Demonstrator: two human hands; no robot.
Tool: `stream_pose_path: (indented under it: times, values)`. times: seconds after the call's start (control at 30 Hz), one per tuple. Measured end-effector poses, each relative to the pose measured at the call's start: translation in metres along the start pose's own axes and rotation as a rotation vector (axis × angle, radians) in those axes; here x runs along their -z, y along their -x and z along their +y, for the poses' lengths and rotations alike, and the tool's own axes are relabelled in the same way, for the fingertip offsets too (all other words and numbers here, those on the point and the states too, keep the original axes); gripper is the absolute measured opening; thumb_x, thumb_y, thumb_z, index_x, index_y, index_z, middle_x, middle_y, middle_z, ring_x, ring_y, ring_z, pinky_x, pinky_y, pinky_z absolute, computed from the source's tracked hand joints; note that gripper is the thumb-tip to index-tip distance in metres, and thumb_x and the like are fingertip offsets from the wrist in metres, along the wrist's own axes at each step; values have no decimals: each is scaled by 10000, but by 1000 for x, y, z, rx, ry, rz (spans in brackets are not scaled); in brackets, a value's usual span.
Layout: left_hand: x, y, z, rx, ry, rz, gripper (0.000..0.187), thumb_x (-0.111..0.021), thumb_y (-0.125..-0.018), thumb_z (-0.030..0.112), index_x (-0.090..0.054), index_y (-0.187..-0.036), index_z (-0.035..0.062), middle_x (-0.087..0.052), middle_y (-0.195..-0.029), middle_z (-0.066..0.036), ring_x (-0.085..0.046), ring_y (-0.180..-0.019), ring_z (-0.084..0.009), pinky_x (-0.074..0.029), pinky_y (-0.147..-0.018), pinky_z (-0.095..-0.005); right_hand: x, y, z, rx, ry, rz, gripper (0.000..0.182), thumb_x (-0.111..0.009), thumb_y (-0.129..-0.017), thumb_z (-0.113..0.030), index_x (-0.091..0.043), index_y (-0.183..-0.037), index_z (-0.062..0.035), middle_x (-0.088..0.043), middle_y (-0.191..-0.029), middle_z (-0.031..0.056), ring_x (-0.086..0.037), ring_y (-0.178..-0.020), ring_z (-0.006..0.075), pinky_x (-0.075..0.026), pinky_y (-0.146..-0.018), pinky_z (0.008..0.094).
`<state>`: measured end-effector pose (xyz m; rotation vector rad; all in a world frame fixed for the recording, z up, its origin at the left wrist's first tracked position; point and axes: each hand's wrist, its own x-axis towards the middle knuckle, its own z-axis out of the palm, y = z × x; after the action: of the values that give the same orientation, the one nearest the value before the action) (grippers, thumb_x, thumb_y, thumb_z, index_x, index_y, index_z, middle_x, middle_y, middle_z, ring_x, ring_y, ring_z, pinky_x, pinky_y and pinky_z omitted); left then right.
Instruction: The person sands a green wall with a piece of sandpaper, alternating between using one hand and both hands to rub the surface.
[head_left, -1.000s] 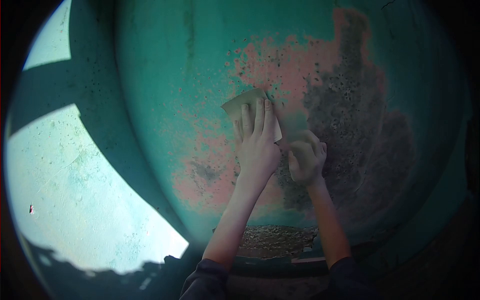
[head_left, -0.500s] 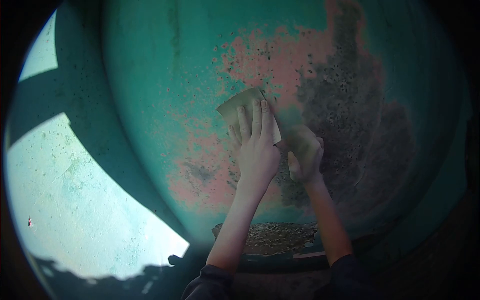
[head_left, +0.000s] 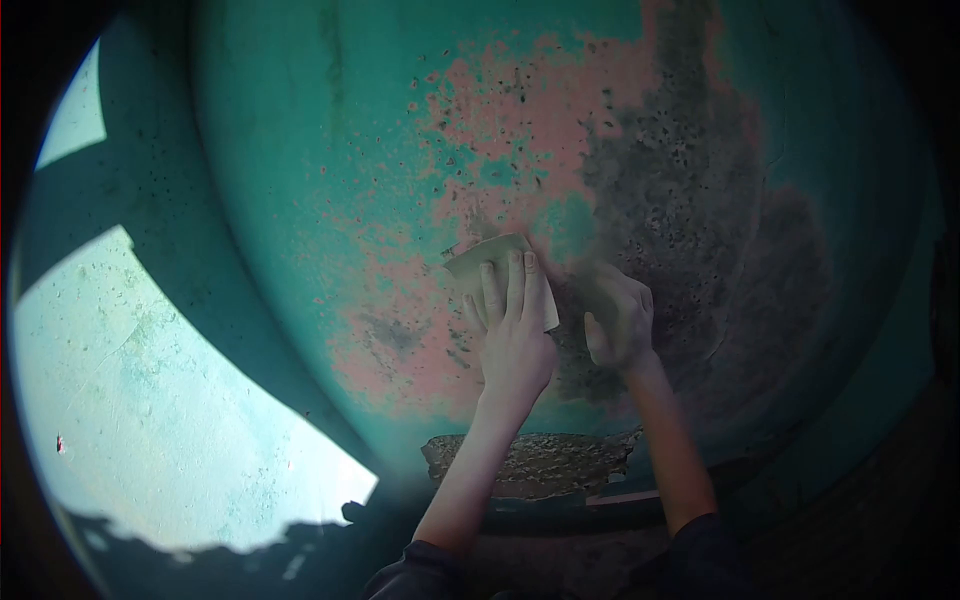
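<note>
A sheet of grey-beige sandpaper (head_left: 492,262) lies against a rounded, green-painted wall. My left hand (head_left: 515,350) presses it there, fingers laid over its face and pointing upward; its right edge sticks out beside my fingers. Close by on the right, my right hand (head_left: 622,318) is at the wall with fingers curled and thumb bent in. Shadow and blur hide what, if anything, it holds. Around both hands the green paint (head_left: 290,190) is worn through to a pink layer (head_left: 510,115) and a dark grey patch (head_left: 675,190).
Below my hands a rough, chipped patch (head_left: 535,465) crosses the wall's lower edge. On the left stands a second green wall (head_left: 165,200), with a brightly sunlit area (head_left: 160,400). Dark shadow covers the right side and the bottom.
My left hand and the sandpaper have slid down the wall. My right hand has shifted slightly right and down, still curled. The view has moved a little.
</note>
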<state>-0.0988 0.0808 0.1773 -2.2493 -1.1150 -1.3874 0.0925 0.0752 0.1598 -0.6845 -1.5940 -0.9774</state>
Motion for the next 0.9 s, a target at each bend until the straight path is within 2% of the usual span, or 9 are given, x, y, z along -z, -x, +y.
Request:
stream_pose_path:
  times: [0.07,0.13,0.27,0.4,0.5,0.67,0.77,0.83,0.9]
  values:
    - [-12,30,0,72,-23,-198,850,-528,-821,2,-243,-1617,93,-264,-1663,-148,-147,-1536,-469,-107,-1187,-700,7,7,-6,31,80,-30,466,-670,-850,-217,-542,-1272,-65,-633,-1326,165,-639,-1099,302,-460,-939,396]
    - [5,6,-2,47,-56,-147,857,-531,-816,0,-241,-1617,89,-258,-1666,-148,-142,-1536,-471,-101,-1187,-700,10,9,-9,46,124,-64,449,-663,-856,-228,-560,-1264,-72,-625,-1340,151,-621,-1188,311,-449,-1019,420]
    - [30,-44,-8,-6,-143,7,882,-543,-802,-9,-226,-1620,81,-236,-1675,-147,-126,-1541,-472,-78,-1183,-709,9,10,-7,31,140,-57,425,-653,-860,-243,-579,-1244,-76,-624,-1341,147,-611,-1215,308,-445,-1032,428]
    - [-3,7,-1,60,-60,-53,892,-538,-801,-16,-210,-1624,84,-226,-1676,-161,-120,-1541,-476,-81,-1183,-708,7,13,-7,11,173,-62,406,-646,-861,-251,-601,-1232,-93,-627,-1341,127,-608,-1223,300,-437,-1045,426]
    - [-12,32,-4,126,-26,-251,897,-535,-803,-22,-194,-1627,76,-211,-1676,-181,-108,-1539,-485,-97,-1197,-683,6,17,-10,5,182,-66,396,-646,-858,-252,-612,-1224,-105,-630,-1340,112,-604,-1230,296,-430,-1055,424]
    - [23,-60,-35,18,-42,170,839,-538,-854,20,-181,-1613,13,-216,-1658,-231,-103,-1521,-530,-117,-1208,-653,6,15,-8,7,196,-78,377,-649,-849,-251,-630,-1200,-113,-633,-1336,101,-597,-1240,296,-427,-1062,426]
    - [-9,-8,-12,68,13,35,772,-521,-923,88,-174,-1605,-17,-216,-1646,-259,-112,-1505,-559,-131,-1204,-651,4,16,-7,16,193,-63,375,-649,-846,-242,-635,-1198,-115,-634,-1334,102,-595,-1242,296,-425,-1066,428]
    - [-51,52,-1,90,-68,-182,735,-506,-988,180,-160,-1603,-28,-177,-1652,-271,-97,-1499,-571,-147,-1202,-639,4,17,-8,22,230,-71,352,-640,-856,-239,-647,-1186,-116,-636,-1332,103,-588,-1248,296,-424,-1068,430]
    - [-58,63,-11,123,-49,-141,724,-488,-1013,210,-145,-1603,-33,-152,-1657,-272,-81,-1499,-574,-142,-1203,-635,5,17,-7,39,228,-85,338,-631,-861,-237,-653,-1175,-114,-635,-1332,105,-584,-1251,299,-424,-1068,432]
